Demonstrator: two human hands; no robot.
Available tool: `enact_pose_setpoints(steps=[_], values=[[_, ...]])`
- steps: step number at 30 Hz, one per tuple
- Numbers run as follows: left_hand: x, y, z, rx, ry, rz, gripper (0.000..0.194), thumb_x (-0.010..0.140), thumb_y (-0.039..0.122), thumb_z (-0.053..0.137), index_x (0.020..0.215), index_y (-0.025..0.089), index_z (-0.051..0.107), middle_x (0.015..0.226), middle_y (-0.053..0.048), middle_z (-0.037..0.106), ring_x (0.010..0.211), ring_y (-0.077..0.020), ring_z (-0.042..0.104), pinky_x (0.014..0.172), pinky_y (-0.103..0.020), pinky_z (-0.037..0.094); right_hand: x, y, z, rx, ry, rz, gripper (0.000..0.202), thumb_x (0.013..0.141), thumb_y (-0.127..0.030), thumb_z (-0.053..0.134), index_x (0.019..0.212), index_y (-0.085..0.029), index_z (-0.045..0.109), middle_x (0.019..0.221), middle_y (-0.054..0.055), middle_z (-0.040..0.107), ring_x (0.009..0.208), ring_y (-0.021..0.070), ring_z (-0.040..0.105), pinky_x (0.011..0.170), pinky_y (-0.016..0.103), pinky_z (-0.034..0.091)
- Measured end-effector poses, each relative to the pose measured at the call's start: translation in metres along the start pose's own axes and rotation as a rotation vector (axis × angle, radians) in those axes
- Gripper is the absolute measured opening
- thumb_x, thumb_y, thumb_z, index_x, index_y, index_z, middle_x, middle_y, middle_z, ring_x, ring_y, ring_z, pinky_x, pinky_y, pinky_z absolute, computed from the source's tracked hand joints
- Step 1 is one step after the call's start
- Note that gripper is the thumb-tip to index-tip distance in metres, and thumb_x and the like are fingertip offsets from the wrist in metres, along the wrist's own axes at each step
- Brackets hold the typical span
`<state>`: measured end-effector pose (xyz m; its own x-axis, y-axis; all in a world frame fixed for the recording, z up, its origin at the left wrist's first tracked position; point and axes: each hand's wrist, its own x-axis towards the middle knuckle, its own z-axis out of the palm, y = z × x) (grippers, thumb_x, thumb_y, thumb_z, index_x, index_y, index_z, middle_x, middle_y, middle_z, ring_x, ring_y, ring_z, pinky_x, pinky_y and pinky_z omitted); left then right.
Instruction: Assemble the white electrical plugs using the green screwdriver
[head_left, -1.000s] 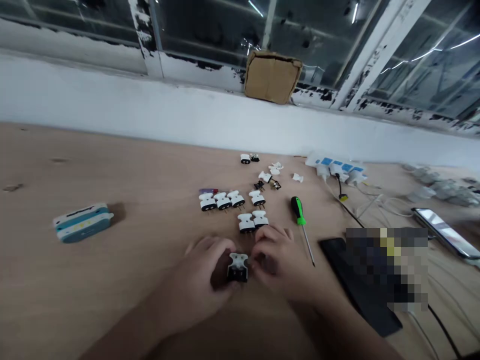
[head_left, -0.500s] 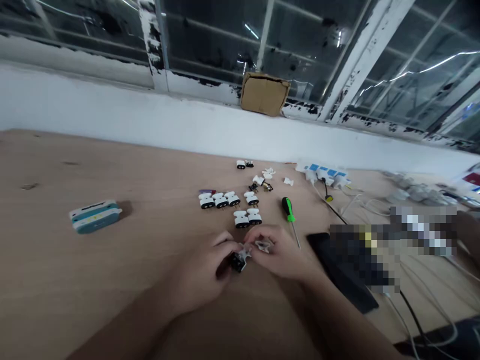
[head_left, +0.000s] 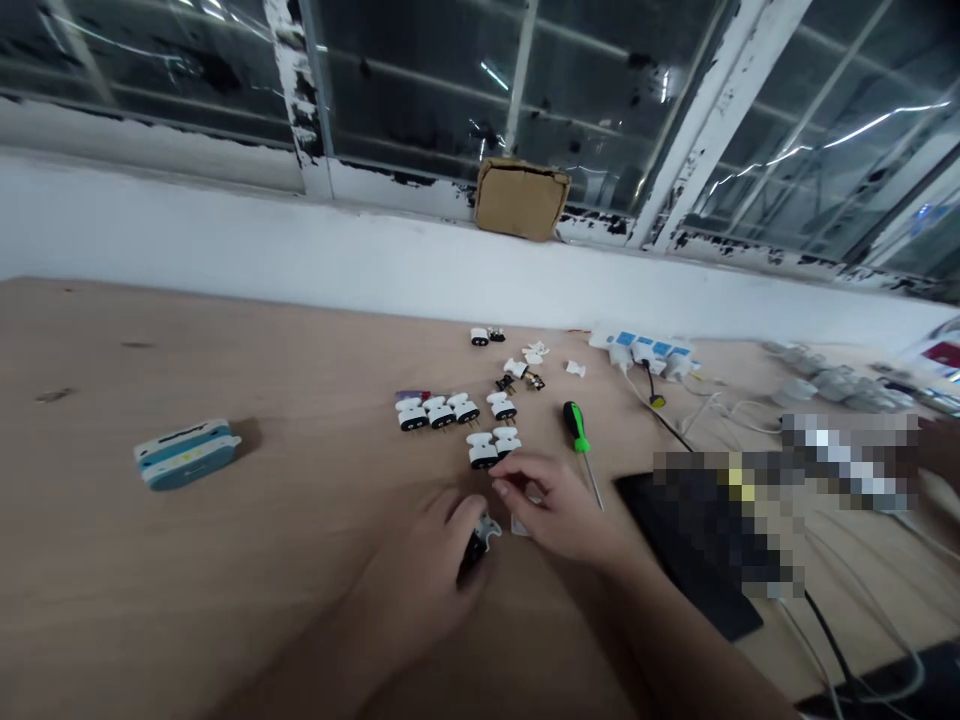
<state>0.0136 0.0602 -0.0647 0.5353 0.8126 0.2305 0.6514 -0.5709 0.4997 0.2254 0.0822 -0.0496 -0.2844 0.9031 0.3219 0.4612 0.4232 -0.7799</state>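
Observation:
My left hand [head_left: 439,545] is closed round a black and white plug part [head_left: 486,532], whose pale end sticks out past the fingertips. To its right, my right hand [head_left: 544,500] has thumb and forefinger pinched together; anything between the tips is too small to name. A pale piece [head_left: 519,525] shows under its fingers, partly hidden. Just beyond the hands stand several black and white plugs [head_left: 482,450], with a row of others [head_left: 440,412] to the left. Loose white pieces [head_left: 535,352] and black parts with metal pins [head_left: 534,382] lie farther back.
A green and black screwdriver [head_left: 576,427] lies to the right, near a black mat [head_left: 637,495] and cables. Behind are a power strip [head_left: 652,348] and a cardboard box [head_left: 521,200]. A blue-white packet [head_left: 187,455] sits left. Another person's hand [head_left: 937,450] shows far right.
My hands have moved apart, the left toward me with the plug part. The pale piece that was at my right fingers is now lower and mostly covered by that hand. The view has tilted slightly.

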Motion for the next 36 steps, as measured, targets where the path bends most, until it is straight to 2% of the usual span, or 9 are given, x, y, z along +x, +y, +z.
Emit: enact_pose_setpoints(steps=[3, 6, 9, 14, 19, 24, 31, 36], values=[[0.000, -0.005, -0.001, -0.121, 0.058, -0.013, 0.026, 0.091, 0.020, 0.063, 0.116, 0.027, 0.062, 0.114, -0.005, 0.073, 0.105, -0.0281, 0.069, 0.087, -0.040, 0.055, 0.000, -0.001, -0.002, 0.025, 0.002, 0.013, 0.009, 0.097, -0.029, 0.062, 0.097, -0.022, 0.068, 0.084, 0.001, 0.068, 0.076, 0.0153, 0.060, 0.069, 0.028, 0.048], [0.000, -0.010, -0.007, -0.219, 0.165, -0.027, 0.031, 0.092, 0.023, 0.063, 0.123, 0.028, 0.061, 0.117, -0.004, 0.074, 0.105, -0.0258, 0.071, 0.090, -0.039, 0.056, -0.001, -0.001, -0.004, 0.173, 0.006, 0.056, 0.013, 0.096, -0.034, 0.065, 0.096, -0.022, 0.067, 0.084, 0.001, 0.067, 0.075, 0.0159, 0.061, 0.068, 0.030, 0.050], [0.001, -0.013, -0.011, -0.243, 0.222, -0.022, 0.030, 0.095, 0.026, 0.063, 0.125, 0.027, 0.061, 0.119, -0.005, 0.074, 0.108, -0.0257, 0.071, 0.093, -0.040, 0.057, -0.001, 0.001, -0.003, 0.315, -0.009, 0.093, 0.020, 0.094, -0.040, 0.071, 0.097, -0.021, 0.068, 0.086, 0.003, 0.069, 0.076, 0.0175, 0.063, 0.070, 0.032, 0.052], [0.000, -0.017, -0.006, -0.283, 0.265, -0.014, 0.032, 0.092, 0.025, 0.067, 0.124, 0.027, 0.062, 0.120, -0.005, 0.074, 0.110, -0.0264, 0.071, 0.095, -0.041, 0.058, -0.002, 0.006, -0.002, 0.364, -0.085, 0.093, 0.022, 0.096, -0.045, 0.071, 0.098, -0.023, 0.071, 0.087, 0.001, 0.069, 0.078, 0.0160, 0.063, 0.074, 0.031, 0.052], [0.000, -0.022, -0.003, -0.287, 0.288, 0.008, 0.033, 0.091, 0.025, 0.069, 0.123, 0.028, 0.060, 0.123, -0.005, 0.073, 0.115, -0.0267, 0.071, 0.098, -0.043, 0.058, -0.002, 0.005, -0.004, 0.311, -0.104, 0.059, 0.023, 0.097, -0.046, 0.069, 0.098, -0.023, 0.072, 0.089, 0.002, 0.071, 0.083, 0.0163, 0.063, 0.076, 0.030, 0.051], [0.000, -0.025, -0.001, -0.314, 0.329, 0.015, 0.033, 0.090, 0.025, 0.071, 0.120, 0.028, 0.061, 0.122, -0.005, 0.074, 0.114, -0.0260, 0.071, 0.100, -0.043, 0.057, -0.002, 0.005, -0.005, 0.322, -0.096, 0.093, 0.028, 0.093, -0.050, 0.073, 0.098, -0.022, 0.072, 0.089, 0.002, 0.072, 0.081, 0.0166, 0.064, 0.074, 0.030, 0.051], [-0.001, -0.025, 0.001, -0.297, 0.339, 0.035, 0.027, 0.088, 0.025, 0.073, 0.113, 0.026, 0.061, 0.116, -0.004, 0.075, 0.105, -0.0241, 0.073, 0.092, -0.037, 0.058, -0.003, 0.003, -0.003, 0.270, -0.104, 0.065, 0.026, 0.095, -0.049, 0.069, 0.097, -0.023, 0.071, 0.090, 0.003, 0.072, 0.080, 0.0168, 0.063, 0.072, 0.030, 0.051], [-0.002, -0.021, -0.005, -0.274, 0.398, 0.118, 0.030, 0.089, 0.022, 0.071, 0.117, 0.027, 0.061, 0.111, -0.002, 0.073, 0.098, -0.0210, 0.071, 0.085, -0.033, 0.056, -0.002, -0.003, -0.002, 0.427, -0.132, 0.149, 0.026, 0.090, -0.047, 0.076, 0.093, -0.022, 0.068, 0.083, 0.000, 0.069, 0.072, 0.0134, 0.059, 0.065, 0.027, 0.046]])
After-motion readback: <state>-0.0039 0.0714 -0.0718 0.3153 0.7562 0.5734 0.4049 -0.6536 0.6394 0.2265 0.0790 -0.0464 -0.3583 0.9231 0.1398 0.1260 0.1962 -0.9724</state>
